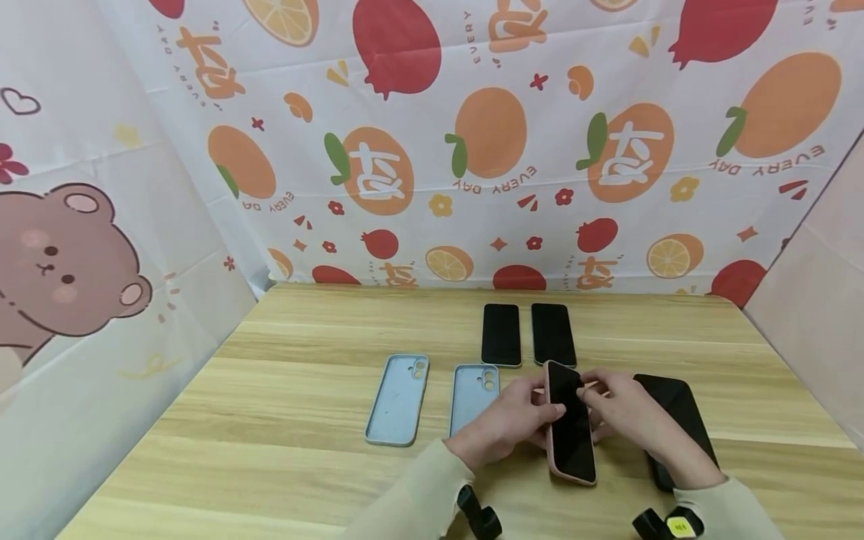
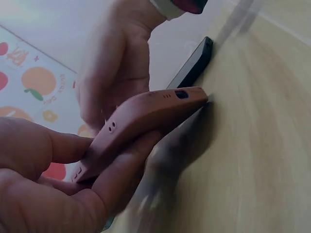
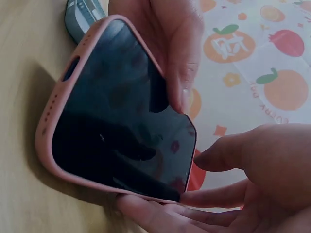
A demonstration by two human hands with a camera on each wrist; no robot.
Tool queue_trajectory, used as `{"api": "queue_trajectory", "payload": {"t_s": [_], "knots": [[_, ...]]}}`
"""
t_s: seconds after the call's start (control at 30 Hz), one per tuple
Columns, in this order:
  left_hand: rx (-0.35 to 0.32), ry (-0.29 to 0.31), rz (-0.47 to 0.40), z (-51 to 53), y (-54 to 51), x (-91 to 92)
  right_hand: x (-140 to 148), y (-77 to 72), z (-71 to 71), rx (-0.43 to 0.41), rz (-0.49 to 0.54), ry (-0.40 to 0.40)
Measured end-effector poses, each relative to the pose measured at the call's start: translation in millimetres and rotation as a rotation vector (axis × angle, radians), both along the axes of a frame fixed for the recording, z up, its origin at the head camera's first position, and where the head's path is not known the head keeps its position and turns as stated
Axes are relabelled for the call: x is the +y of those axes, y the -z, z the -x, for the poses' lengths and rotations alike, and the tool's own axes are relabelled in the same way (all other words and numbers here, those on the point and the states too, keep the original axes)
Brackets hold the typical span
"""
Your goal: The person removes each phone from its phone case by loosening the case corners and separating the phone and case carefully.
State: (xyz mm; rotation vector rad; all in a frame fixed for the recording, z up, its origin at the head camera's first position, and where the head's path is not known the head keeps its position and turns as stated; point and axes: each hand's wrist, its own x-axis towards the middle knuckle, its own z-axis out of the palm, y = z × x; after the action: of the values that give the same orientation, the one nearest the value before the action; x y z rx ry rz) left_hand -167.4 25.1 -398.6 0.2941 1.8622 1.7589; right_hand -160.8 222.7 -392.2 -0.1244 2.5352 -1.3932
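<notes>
I see a person working at the near right part of a wooden table (image 1: 304, 360), both hands on one phone (image 1: 570, 431) in a pink case (image 1: 572, 478). The phone is tilted, its black screen facing up and its charging-port end toward the near side; I cannot tell whether a corner touches the wood. The left hand (image 1: 509, 416) is clamped on the left long edge, thumb over the front, fingers behind. The right hand (image 1: 624, 409) pinches the far right edge between thumb and fingers.

Just left of the left hand lies a pale blue case (image 1: 469, 394), partly covered by it, and farther left a second blue case (image 1: 397, 401) lies inside-up. Beyond the hands, two black phones (image 1: 501, 335) lie side by side. At the right, a larger black slab (image 1: 678, 409) sits partly behind the right forearm. A fruit-print curtain (image 1: 432, 217) hangs at the far side, and a cartoon bear (image 1: 74, 270) decorates the left wall.
</notes>
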Motion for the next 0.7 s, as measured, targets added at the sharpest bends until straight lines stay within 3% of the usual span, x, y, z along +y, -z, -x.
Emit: {"api": "queue_trajectory", "payload": {"t_s": [0.17,0.4,0.7], "knots": [[-0.020,0.018,-0.028,3.1,-2.5,-8.6,-1.5,-8.9,-2.7,0.077,-0.102,0.010],[-0.041,0.034,-0.088,4.4,-8.6,-16.6,0.7,-15.2,-4.3,0.000,0.144,0.049],[-0.051,0.095,-0.096,3.1,-11.5,-18.3,8.8,-12.0,-0.6,-0.010,0.297,0.001]]}}
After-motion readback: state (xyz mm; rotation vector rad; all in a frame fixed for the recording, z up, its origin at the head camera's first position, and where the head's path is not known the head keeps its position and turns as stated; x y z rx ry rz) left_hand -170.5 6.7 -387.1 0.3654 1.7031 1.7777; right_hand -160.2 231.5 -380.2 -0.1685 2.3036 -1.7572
